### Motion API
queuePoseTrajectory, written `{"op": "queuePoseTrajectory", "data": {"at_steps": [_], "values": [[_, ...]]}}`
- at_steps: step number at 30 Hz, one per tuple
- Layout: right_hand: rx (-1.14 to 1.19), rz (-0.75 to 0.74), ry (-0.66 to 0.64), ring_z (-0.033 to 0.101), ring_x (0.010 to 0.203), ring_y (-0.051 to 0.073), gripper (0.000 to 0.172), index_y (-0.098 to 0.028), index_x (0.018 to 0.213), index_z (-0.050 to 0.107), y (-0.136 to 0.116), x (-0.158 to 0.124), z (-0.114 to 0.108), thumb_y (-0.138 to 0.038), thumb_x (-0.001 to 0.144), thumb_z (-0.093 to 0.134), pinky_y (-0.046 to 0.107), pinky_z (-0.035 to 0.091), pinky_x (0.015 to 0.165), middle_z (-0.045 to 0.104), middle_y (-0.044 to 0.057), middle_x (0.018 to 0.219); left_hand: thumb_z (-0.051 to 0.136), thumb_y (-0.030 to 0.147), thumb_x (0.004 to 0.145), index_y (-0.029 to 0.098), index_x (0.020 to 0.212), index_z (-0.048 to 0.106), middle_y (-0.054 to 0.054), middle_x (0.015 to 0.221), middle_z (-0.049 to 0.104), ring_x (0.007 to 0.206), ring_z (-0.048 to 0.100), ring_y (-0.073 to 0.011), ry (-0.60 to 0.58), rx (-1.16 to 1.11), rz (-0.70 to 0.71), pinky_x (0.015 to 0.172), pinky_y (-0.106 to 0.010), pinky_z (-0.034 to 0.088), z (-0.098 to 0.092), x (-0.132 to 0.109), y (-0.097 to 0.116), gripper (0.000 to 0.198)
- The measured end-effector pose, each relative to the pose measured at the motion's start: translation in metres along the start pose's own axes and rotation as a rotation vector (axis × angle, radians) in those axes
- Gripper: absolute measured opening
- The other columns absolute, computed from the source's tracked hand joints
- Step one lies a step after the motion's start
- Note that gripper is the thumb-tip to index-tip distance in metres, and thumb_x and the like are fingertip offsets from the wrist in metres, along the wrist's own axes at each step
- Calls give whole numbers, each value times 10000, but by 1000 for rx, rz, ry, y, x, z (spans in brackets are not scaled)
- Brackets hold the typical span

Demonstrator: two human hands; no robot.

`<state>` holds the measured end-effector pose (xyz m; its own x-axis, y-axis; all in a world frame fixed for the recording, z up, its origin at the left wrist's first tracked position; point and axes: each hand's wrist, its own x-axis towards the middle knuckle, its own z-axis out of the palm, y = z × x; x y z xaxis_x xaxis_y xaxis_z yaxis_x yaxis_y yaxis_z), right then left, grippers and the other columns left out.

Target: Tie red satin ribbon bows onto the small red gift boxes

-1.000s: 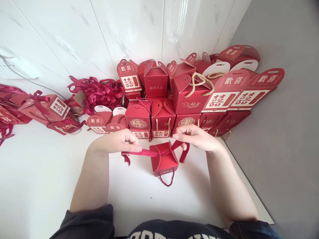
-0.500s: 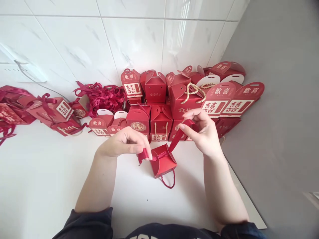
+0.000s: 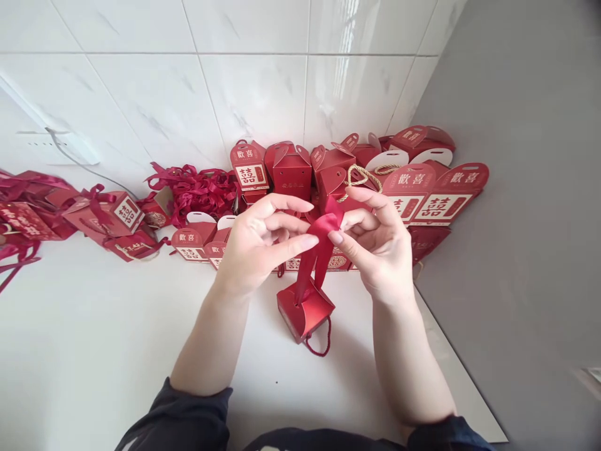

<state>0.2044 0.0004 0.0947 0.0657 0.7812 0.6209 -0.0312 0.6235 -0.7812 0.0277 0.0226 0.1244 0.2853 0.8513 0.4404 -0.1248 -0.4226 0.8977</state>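
Note:
A small red gift box (image 3: 305, 310) with a red cord handle sits on the white table (image 3: 94, 351) in front of me. A red ribbon (image 3: 315, 257) runs through its top and rises in two strands to my hands. My left hand (image 3: 260, 241) and my right hand (image 3: 375, 241) meet above the box, both pinching the ribbon's upper ends between thumb and fingers. The box's top flaps are drawn together under the ribbon.
Several red gift boxes (image 3: 291, 169) with gold cord handles and printed labels are stacked along the tiled wall behind. A heap of loose red ribbons (image 3: 192, 188) lies at back left, with ribbon-tied boxes (image 3: 107, 213) further left. The table's right edge (image 3: 451, 351) borders a grey floor.
Both hands rose from beside the box and came together above it, pulling the ribbon ends from sideways to upright. The box's flaps closed up. The camera tilted slightly.

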Motion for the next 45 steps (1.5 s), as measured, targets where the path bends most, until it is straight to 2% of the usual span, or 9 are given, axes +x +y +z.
{"op": "queuePoseTrajectory", "data": {"at_steps": [5,9,23,27,32,35,38,39,45], "values": [[4,6,16,649,823,163,387,-293,1228,505,1,1,4,-281,878,668,337,572,793,618,-1,871,846,226,673,211,925,702,-3,813,735,771,702,-148,141,-116,75,718,-253,570,16,7,-8,290],[27,27,24,649,815,163,376,-280,1204,518,1,1,7,-278,865,681,337,576,799,627,1,872,848,240,672,213,885,700,9,826,732,793,698,-132,209,-177,105,753,-252,573,23,10,-15,262],[33,-7,26,637,830,164,305,-284,1146,550,2,7,6,-302,871,679,328,563,789,635,13,917,821,308,713,222,831,765,-4,791,742,672,644,-102,115,-183,-38,608,-226,531,27,12,-24,156],[-63,64,14,612,780,164,135,-253,982,625,-1,5,5,-373,924,603,327,538,737,644,23,863,821,323,708,209,771,748,2,756,732,691,662,-124,156,-161,-20,647,-260,546,29,12,-21,149],[-98,96,-52,580,689,148,191,-219,801,632,-5,4,4,-392,851,698,294,499,654,624,1,751,786,287,752,203,731,721,8,774,698,760,659,-125,108,-146,40,724,-255,537,24,14,-16,109],[-94,96,-47,574,667,135,168,-216,778,631,-7,3,3,-348,849,708,282,494,637,625,-3,744,796,290,736,226,863,712,-17,931,704,907,671,-167,-50,-141,60,808,-280,541,8,14,-29,165],[-89,123,-61,573,636,134,172,-223,778,619,-8,0,0,-353,848,708,276,499,590,624,-4,732,891,218,570,289,1207,600,-69,1197,661,1135,626,-262,-429,-102,-35,938,-364,530,-15,7,-57,704],[-83,133,-66,577,630,136,176,-225,779,616,-8,-1,-1,-359,848,708,277,504,578,626,-4,731,894,198,555,286,1251,571,-83,1251,637,1176,606,-278,-514,-63,-59,993,-399,504,-22,3,-68,772],[-41,158,-92,568,578,137,191,-226,776,605,-9,-6,0,-374,854,696,285,511,530,600,-6,692,842,196,653,238,1323,551,-146,1363,584,1290,527,-310,-711,87,-200,1099,-485,402,-32,-26,-111,731]]}}
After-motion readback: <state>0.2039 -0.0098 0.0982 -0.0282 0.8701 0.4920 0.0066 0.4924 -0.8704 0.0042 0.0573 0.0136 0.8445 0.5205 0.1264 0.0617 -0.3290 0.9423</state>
